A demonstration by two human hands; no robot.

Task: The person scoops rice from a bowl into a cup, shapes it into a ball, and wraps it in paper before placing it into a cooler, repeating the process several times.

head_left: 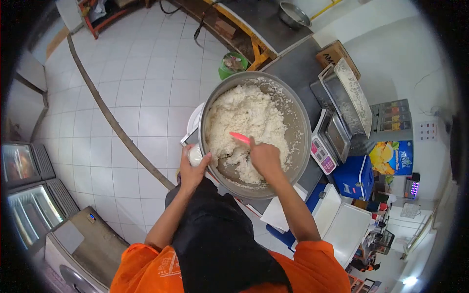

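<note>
A wide metal pot (304, 122) holds a large mass of cooked white rice (244, 110), with loose grains stuck along its inner wall. My right hand (265, 157) is closed around the handle of a pinkish-red spoon or scoop (239, 137), whose blade lies against the rice. Just outside the near left rim, my left hand (194, 168) grips a small white thing (195, 155), rounded like a cup or a filled bag. Its exact kind I cannot make out, since the fingers cover part of it.
Right of the pot stand a digital scale (322, 149), a metal tray (349, 90) with rice grains and a blue cooler (355, 178). A green bucket (232, 65) is beyond the pot. A metal bowl (293, 15) sits on the far counter. A dark hose (115, 122) crosses the tiled floor.
</note>
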